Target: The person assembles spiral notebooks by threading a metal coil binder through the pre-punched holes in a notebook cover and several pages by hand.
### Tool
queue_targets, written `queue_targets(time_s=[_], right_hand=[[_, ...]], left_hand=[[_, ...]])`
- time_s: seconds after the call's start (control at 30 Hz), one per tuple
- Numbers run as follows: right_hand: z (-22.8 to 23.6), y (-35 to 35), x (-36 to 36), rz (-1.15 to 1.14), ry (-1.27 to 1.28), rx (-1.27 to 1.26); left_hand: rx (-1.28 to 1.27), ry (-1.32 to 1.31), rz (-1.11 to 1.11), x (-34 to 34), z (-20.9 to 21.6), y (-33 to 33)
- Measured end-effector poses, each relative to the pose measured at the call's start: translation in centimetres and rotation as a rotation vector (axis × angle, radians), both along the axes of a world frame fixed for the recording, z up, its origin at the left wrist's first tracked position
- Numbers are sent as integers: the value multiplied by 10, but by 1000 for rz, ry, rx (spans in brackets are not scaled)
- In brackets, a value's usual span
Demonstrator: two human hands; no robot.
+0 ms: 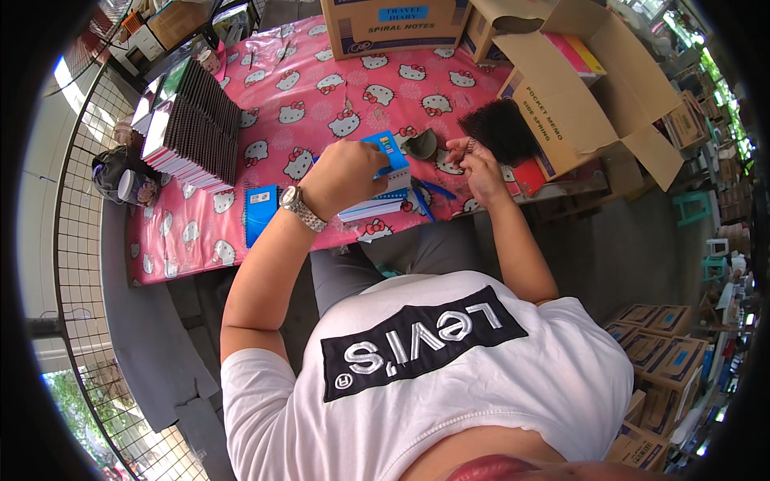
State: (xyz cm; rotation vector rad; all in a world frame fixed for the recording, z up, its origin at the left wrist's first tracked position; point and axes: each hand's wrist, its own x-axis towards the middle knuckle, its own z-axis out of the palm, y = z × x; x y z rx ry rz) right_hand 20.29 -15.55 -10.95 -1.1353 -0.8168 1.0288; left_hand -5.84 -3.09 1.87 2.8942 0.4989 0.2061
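My left hand, with a watch on its wrist, is closed on a small notepad with a blue cover, above a stack of notepads. To the right, my right hand is raised with its fingers pinched round what looks like a thin black spiral coil. Beyond it lies a heap of black spiral coils. Blue-handled pliers rest between my hands, near a dark green dish. A spiral-bound blue notepad lies left of my left wrist.
Tall stacks of spiral-bound notepads stand on the left of the pink patterned tablecloth. At the right edge is an open carton with coloured pads inside; another carton stands at the back. A red piece lies beside the open carton.
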Motion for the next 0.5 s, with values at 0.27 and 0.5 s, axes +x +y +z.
queue_targets(time_s=[0.27,0.5], right_hand=[[40,-5,-43,70,128,-30],[63,-18,-88,56,-516,-69]], left_hand=[[-8,9,-21,0,0,0],[-9,-140,-3,-5,-11,4]])
